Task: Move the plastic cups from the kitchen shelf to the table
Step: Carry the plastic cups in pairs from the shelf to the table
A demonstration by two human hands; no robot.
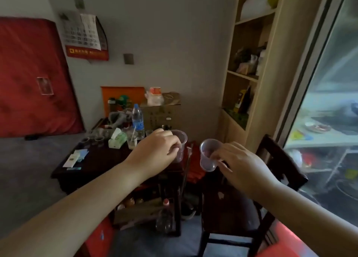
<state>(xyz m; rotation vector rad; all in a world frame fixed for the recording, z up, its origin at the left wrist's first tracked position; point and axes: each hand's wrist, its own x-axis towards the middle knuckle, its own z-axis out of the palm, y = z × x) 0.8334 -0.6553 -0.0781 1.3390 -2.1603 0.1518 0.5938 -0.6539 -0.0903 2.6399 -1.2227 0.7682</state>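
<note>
One clear plastic cup (179, 144) is pinched by the left hand (155, 150), another cup (209, 156) by the right hand (240, 163); thin, light, easily crushed, best held gently at the walls.

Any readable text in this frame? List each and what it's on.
Nothing reads cleanly.
Wall calendar: date numerals in a grid, blurred; the gold characters on its red band are unreadable.
Water bottle: blue label, print too small.
Cardboard box: faint printing, illegible.
Tissue pack and small packets: markings too blurred.

Clear smooth plastic cups (208, 156); dark glossy wooden table (93, 165).
</note>
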